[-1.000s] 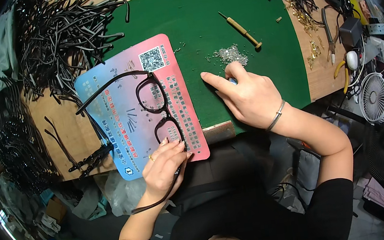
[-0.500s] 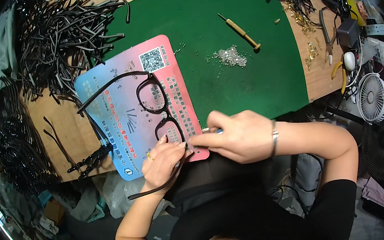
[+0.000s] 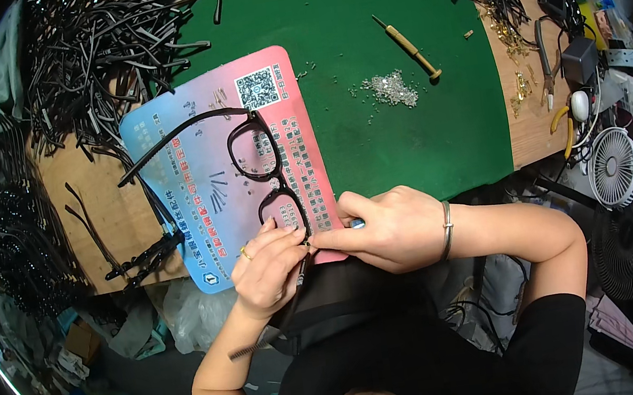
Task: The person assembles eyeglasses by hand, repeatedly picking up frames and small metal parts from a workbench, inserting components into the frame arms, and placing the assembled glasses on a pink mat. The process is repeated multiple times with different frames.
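My left hand (image 3: 268, 268) is closed on the lower hinge corner of a black eyeglass frame (image 3: 276, 147), pinching it between thumb and fingers. The frame's far temple stretches out to the left over a pink and blue printed mat (image 3: 192, 166). Its near temple (image 3: 253, 350) hangs from under my left hand towards my lap. Meeting it from the right, my right hand (image 3: 393, 229) is curled around a small tool with a blue part (image 3: 357, 224); most of it is hidden in the fingers. My right fingertip touches the hinge corner.
A brass screwdriver (image 3: 408, 45) and a pile of tiny clear pieces (image 3: 392, 90) lie on the green mat (image 3: 436, 134). Black temples (image 3: 106, 57) are heaped at the far left. Small metal parts are scattered on the printed mat. A white fan (image 3: 614, 165) stands at right.
The near temple has swung lower, its tip dropping towards my lap. My right hand has shifted slightly, its fingertip now touching the hinge corner. The view has moved a little.
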A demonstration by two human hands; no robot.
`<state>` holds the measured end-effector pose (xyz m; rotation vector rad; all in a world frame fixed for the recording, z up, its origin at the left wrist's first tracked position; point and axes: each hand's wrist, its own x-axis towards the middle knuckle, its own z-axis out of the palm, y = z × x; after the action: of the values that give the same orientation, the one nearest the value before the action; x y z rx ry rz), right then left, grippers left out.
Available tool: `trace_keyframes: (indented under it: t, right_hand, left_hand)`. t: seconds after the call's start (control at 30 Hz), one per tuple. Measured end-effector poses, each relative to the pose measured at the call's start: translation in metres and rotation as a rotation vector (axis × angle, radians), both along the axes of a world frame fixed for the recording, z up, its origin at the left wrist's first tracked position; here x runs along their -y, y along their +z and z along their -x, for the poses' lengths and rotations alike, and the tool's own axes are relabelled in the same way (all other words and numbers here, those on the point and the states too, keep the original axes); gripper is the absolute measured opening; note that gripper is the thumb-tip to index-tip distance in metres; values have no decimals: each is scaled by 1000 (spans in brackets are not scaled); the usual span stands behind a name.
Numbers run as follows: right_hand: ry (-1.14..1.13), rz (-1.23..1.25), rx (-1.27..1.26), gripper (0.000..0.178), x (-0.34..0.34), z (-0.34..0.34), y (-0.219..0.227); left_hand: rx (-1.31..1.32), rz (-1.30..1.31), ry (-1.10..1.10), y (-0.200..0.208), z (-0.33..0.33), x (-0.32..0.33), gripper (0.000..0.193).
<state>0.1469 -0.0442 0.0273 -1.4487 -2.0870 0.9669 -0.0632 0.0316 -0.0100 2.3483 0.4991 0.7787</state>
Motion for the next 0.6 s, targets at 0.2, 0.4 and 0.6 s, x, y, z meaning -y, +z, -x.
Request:
trace_keyframes:
  t: [0.2,0.4,0.6]
  right_hand:
    - [-7,-23,18,22,1,1,-1]
    - [-6,-15,23,24,2,0,-2]
    - [10,16,57,35,2,-2,1]
  left_hand:
    - [14,-10,-4,-2,0,1,13]
    - [15,-15,9,-4,0,2,12]
    - [9,-25,22,-5,-1,5,12]
